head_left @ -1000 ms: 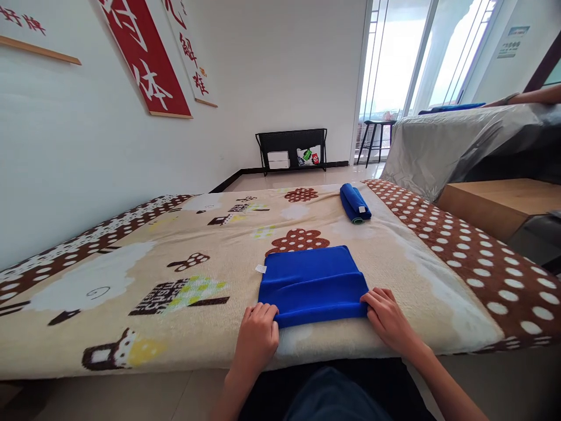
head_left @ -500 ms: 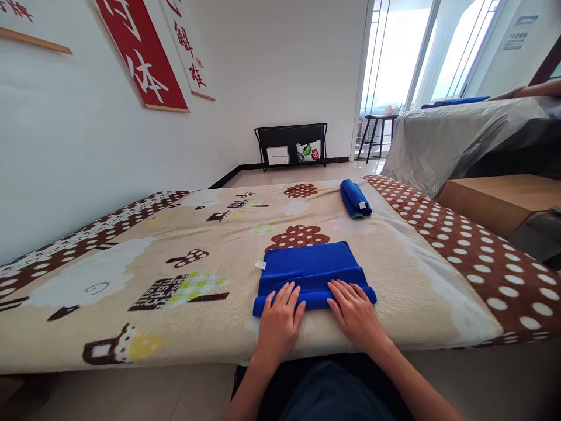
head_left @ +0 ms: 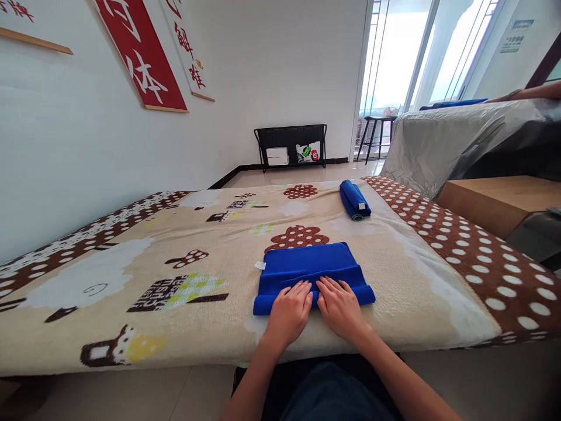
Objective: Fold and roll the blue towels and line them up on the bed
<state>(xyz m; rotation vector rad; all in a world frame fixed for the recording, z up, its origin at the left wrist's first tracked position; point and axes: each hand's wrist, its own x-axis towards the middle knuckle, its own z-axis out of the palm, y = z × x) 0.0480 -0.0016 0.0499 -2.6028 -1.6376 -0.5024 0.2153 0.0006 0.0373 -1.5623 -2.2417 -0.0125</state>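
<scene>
A blue towel (head_left: pixel 307 260) lies on the patterned blanket in front of me, its near edge rolled up and a white tag at its left side. My left hand (head_left: pixel 293 307) rests on the middle of the rolled edge, fingers stretched forward over the cloth. Close beside it, my right hand (head_left: pixel 339 305) lies on the same roll, also with fingers extended. Both palms face down, and a small gap separates the hands. Farther back to the right sits a second blue towel (head_left: pixel 354 199), rolled into a cylinder with a white tag.
The cream blanket (head_left: pixel 210 234) with brown dotted borders covers the bed. At right, a plastic-covered surface (head_left: pixel 460 126) holds blue cloth (head_left: pixel 453 104) near another person's arm (head_left: pixel 532 93). A cardboard box (head_left: pixel 486 202) stands below. A black rack (head_left: pixel 290 135) is at the far wall.
My hands have slid inward along the roll, from wide apart to nearly touching at its middle. The towel and the rolled one behind it stay in place.
</scene>
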